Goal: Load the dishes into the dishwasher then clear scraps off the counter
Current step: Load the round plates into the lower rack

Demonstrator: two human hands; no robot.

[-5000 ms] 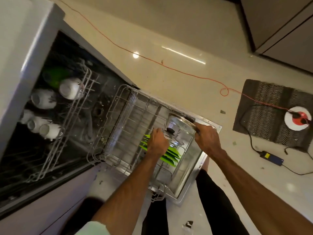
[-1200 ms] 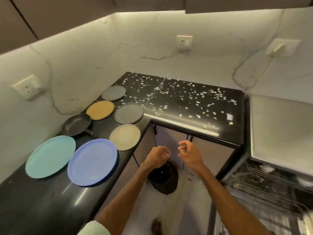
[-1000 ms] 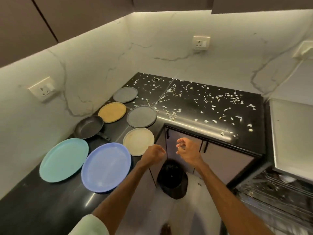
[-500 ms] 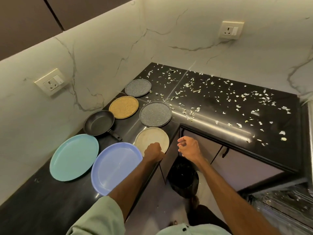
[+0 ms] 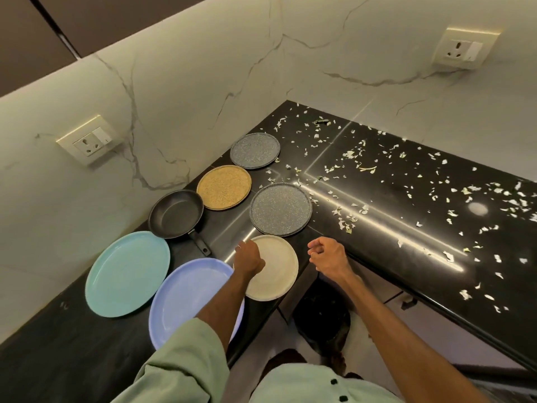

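Note:
Several plates lie flat on the black L-shaped counter (image 5: pixel 383 257): a teal plate (image 5: pixel 128 274), a blue plate (image 5: pixel 186 298), a cream plate (image 5: pixel 276 274), a yellow plate (image 5: pixel 223 187) and two grey speckled plates (image 5: pixel 280 209) (image 5: pixel 255 150). A black frying pan (image 5: pixel 175 213) sits by the wall. My left hand (image 5: pixel 248 258) hovers over the cream plate's left edge, fingers loosely curled, holding nothing. My right hand (image 5: pixel 328 257) hangs just right of that plate, above the counter's inner corner, also loosely curled and empty. Pale scraps (image 5: pixel 348 219) litter the counter's right arm.
A black bin (image 5: pixel 322 318) stands on the floor below the counter's inner corner. Marble walls with two sockets (image 5: pixel 90 139) (image 5: pixel 462 49) close off the back. Cabinet doors run under the counter at the right.
I have turned from the dishwasher to the counter. Over the last second both hands moved forward to the cream plate and the view tilted down to the left.

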